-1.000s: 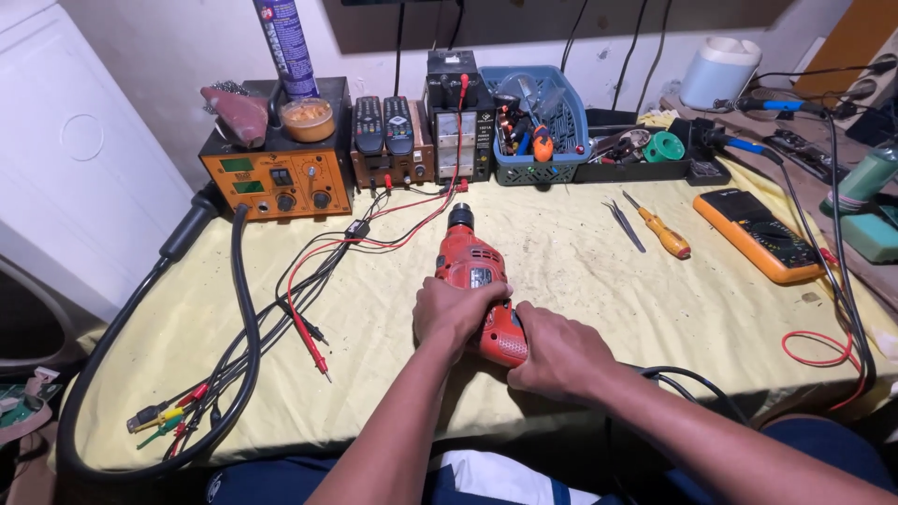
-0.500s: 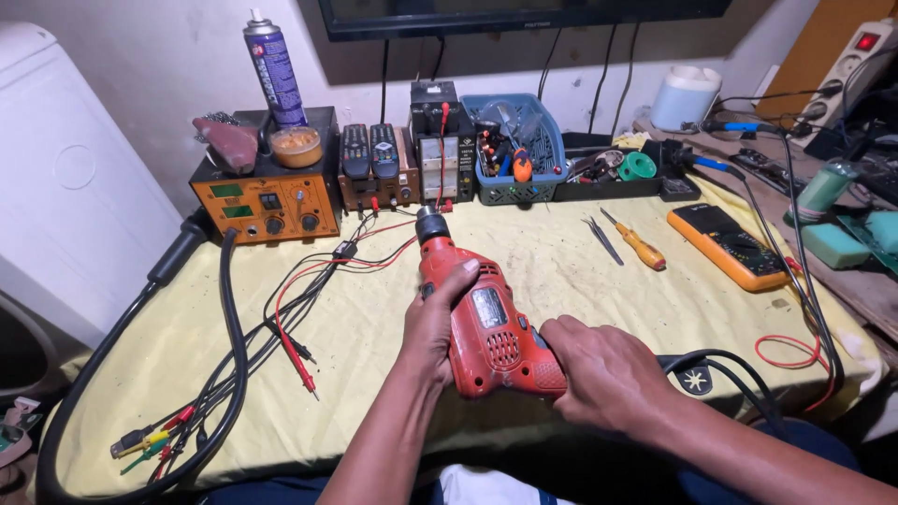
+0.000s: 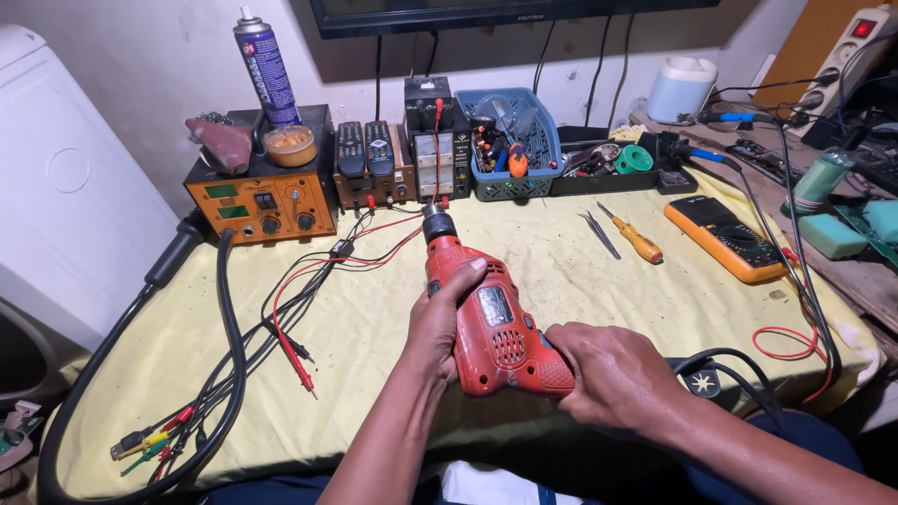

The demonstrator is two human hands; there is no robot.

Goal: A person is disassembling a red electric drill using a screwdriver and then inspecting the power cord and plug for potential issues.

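I have both grips clenched on the red electric drill [image 3: 491, 323]: left hand [image 3: 440, 323] along its body, right hand [image 3: 608, 374] at its rear, chuck pointing toward the blue basket [image 3: 519, 140], above the yellow-covered surface [image 3: 374, 318].

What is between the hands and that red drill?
Nothing visible: both hands already hold the red drill. The left hand wraps its body, and the right hand grips the rear end, above the yellow cloth.
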